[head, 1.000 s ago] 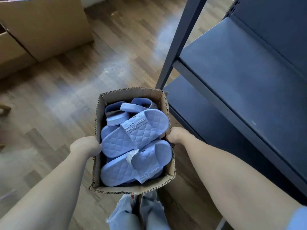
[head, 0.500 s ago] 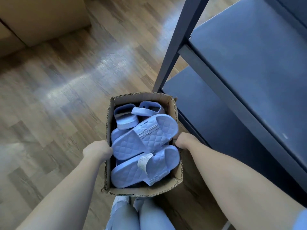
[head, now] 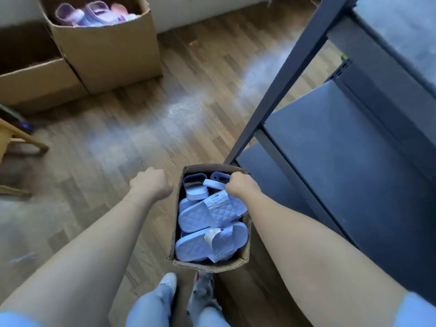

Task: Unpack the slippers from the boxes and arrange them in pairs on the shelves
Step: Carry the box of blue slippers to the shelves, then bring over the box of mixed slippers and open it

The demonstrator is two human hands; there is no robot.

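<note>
A small open cardboard box (head: 207, 267) sits low by my feet, beside the shelf's corner post (head: 283, 79). Several pale blue quilted slippers (head: 207, 213) are piled in it, one with a paper tag. My right hand (head: 241, 188) is over the box's far right corner. Its fingers curl down onto a blue slipper (head: 213, 184) at that end. My left hand (head: 152, 185) hovers just left of the box with its fingers curled, holding nothing and not touching it. Bare dark metal shelves (head: 342, 173) stand at the right.
A large cardboard box (head: 106, 50) holding purple and pink slippers (head: 94, 13) stands at the far left, with another box (head: 35, 81) beside it. Part of a wooden stool (head: 21, 138) shows at the left edge. Wood floor lies between. My jeans-clad legs are below the small box.
My left hand has let go of the box's left side and moved away. My right hand has shifted from the right wall to the far end, onto a slipper. The box sits lower.
</note>
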